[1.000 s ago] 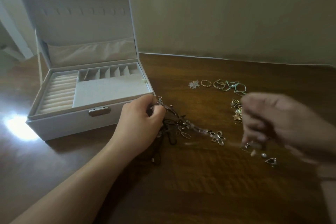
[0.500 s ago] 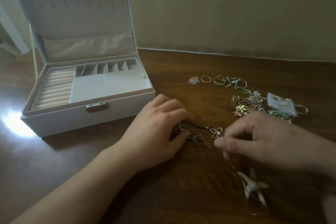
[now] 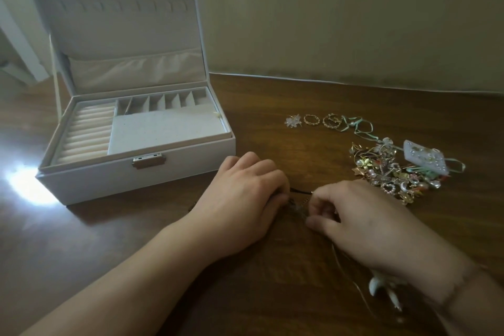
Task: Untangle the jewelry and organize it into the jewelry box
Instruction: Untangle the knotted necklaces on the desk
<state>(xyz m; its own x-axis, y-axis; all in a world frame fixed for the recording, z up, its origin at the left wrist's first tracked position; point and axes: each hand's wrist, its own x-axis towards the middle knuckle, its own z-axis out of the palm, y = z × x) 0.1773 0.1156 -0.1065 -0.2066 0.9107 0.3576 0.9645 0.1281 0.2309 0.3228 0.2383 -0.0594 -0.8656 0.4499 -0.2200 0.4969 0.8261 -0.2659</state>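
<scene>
Two hands meet at the middle of the wooden counter (image 3: 272,95): the left hand (image 3: 242,199) and right hand (image 3: 362,218) each curl their grip around a dark tangled chain (image 3: 297,206), mostly hidden between the fingers. The white jewelry box (image 3: 136,172) stands open at left; the jewelry pile (image 3: 392,174) lies right. No readable writing.

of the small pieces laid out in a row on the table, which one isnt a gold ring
The clear flower-shaped piece at the row's left end, nearest the white jewelry box; the two beside it are twisted gold rings.
</scene>
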